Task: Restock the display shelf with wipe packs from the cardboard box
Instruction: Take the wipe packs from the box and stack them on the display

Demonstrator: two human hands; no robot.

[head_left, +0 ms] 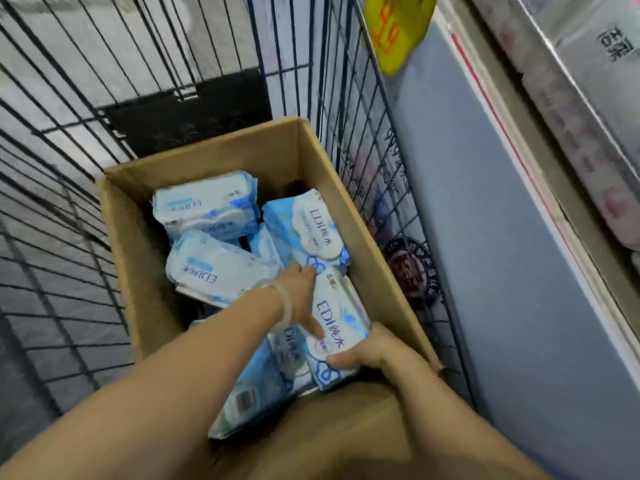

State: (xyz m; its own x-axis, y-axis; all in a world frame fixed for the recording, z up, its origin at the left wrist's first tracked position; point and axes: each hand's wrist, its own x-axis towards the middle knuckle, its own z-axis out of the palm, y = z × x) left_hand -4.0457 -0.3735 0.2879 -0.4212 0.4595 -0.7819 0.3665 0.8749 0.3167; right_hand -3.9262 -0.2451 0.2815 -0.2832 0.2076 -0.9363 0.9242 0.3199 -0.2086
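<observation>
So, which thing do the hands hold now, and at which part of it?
Both hands are on one wipe pack in the cardboard box. The right hand grips its near end; the left hand presses along its left side and far end.

I see the cardboard box [311, 161] open at the top, so entry from above is free; its tall walls close off every sideways approach. Wire cage panels [104, 81] fence the box on the left and behind, and another wire panel [374, 168] stands just beside its right wall, leaving no room for a hand there; beyond it a grey cabinet side [485, 237] blocks further right. Inside, wipe packs [207, 209] crowd the floor; a dark gap [294, 185] at the far right corner is the only free pocket; my hands [374, 351] fill the near end.
</observation>
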